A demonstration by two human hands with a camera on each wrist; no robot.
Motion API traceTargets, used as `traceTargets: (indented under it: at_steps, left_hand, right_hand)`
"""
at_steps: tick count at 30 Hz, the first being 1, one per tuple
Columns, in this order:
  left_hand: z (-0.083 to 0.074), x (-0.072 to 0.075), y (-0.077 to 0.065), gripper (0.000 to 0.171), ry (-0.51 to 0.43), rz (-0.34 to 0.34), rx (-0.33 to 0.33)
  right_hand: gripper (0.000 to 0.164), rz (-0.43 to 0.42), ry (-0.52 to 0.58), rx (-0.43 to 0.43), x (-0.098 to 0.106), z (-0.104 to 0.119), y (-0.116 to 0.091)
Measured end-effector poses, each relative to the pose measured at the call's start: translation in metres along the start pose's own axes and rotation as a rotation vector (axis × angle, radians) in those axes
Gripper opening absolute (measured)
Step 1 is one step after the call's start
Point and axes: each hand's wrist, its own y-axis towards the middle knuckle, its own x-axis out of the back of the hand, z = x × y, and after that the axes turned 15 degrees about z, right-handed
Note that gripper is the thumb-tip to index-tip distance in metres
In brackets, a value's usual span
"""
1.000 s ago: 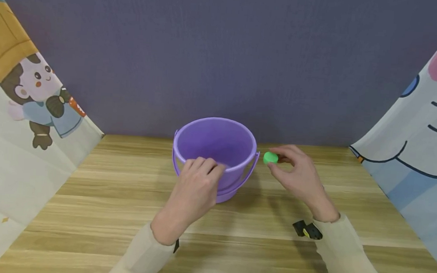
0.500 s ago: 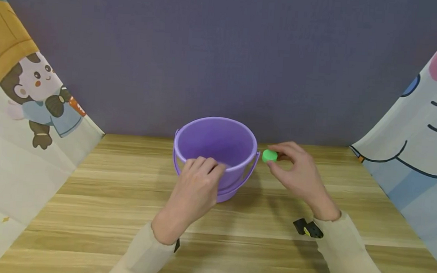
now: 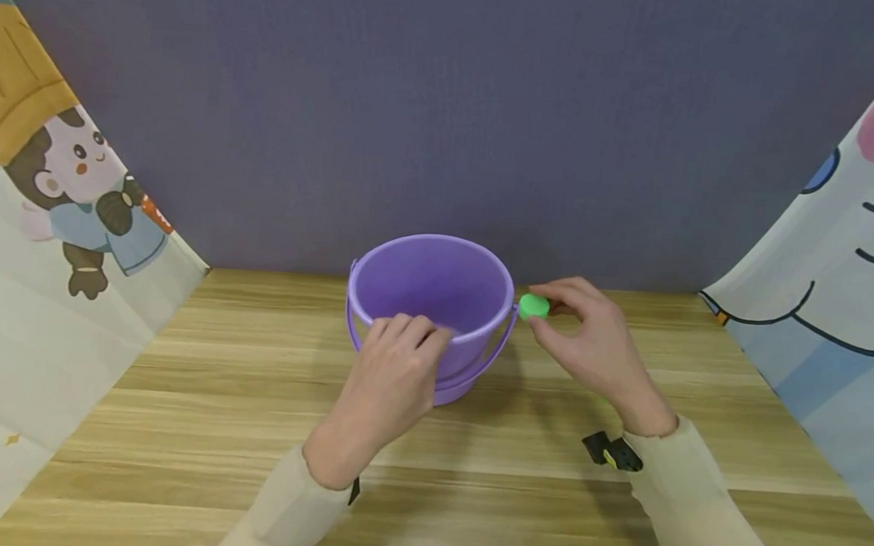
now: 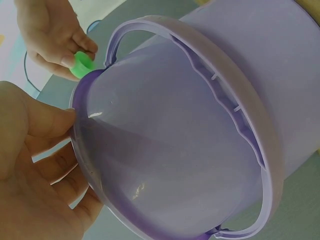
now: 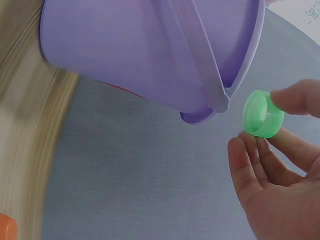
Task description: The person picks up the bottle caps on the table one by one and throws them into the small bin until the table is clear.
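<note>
A purple bucket [image 3: 426, 264] stands upright on the wooden table, its mouth facing up. My left hand [image 3: 393, 379] grips the near rim; the left wrist view shows the thumb on the outer wall and the fingers behind the rim. Right of the bucket, my right hand [image 3: 594, 345] pinches a green cap [image 3: 533, 306] between thumb and fingers. This cap [image 5: 263, 114] looks hollow and round in the right wrist view, held close beside the handle joint but apart from it. The bucket's handle [image 4: 220, 90] hangs down along the near side.
The wooden table [image 3: 195, 425] reaches back to a dark blue-grey wall [image 3: 447, 115]. Printed cartoon cloths hang on the left [image 3: 0, 296] and right [image 3: 843, 273]. An orange object [image 5: 7, 229] shows partly at a corner of the right wrist view.
My right hand has shifted a little left and upward with the green cap, closer to the bucket's rim. The left hand and the bucket stay where they were.
</note>
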Motion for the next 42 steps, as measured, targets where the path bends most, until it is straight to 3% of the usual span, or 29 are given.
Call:
traceTargets:
  at_steps: [42]
  left_hand:
    - [-0.001, 0.000, 0.001, 0.028, 0.001, -0.001, 0.003]
  right_hand:
    - [0.027, 0.048, 0.036, 0.048, -0.009, 0.020, 0.023]
